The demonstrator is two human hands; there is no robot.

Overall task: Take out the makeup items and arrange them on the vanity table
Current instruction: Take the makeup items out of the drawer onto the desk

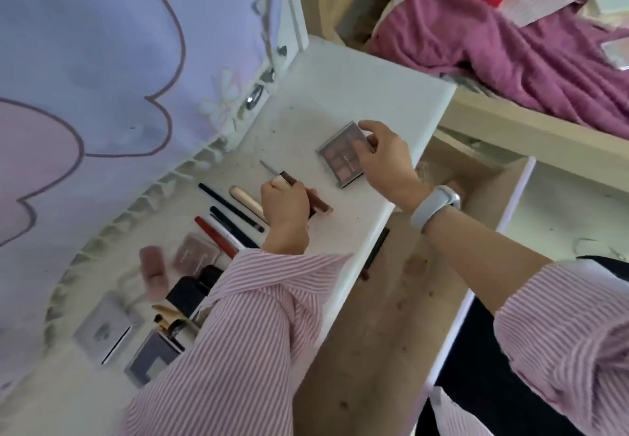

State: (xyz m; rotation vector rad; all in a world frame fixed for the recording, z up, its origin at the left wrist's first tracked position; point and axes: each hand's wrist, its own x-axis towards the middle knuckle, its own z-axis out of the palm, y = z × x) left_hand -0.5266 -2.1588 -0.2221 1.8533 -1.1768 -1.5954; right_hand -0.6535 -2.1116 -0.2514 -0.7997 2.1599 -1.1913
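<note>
My right hand (383,159) holds a square eyeshadow palette (342,154) with a clear lid at its right edge, flat on the white vanity table (357,95). My left hand (284,205) grips a long brown makeup stick (316,202) that lies on the tabletop. To its left sit several pencils and brushes in a row: a cream-handled brush (245,199), a black pencil (228,207) and a red pencil (214,236). Further left stand a pink tube (153,265), a pink compact (195,253), a black box (190,291) and grey palettes (105,326).
An open wooden drawer (408,299) lies below the table edge, with a dark pencil (376,253) inside. A mirror covered by a lilac flower-print cloth (102,61) stands behind the table. Purple and red clothes (493,44) are piled on a shelf at top right.
</note>
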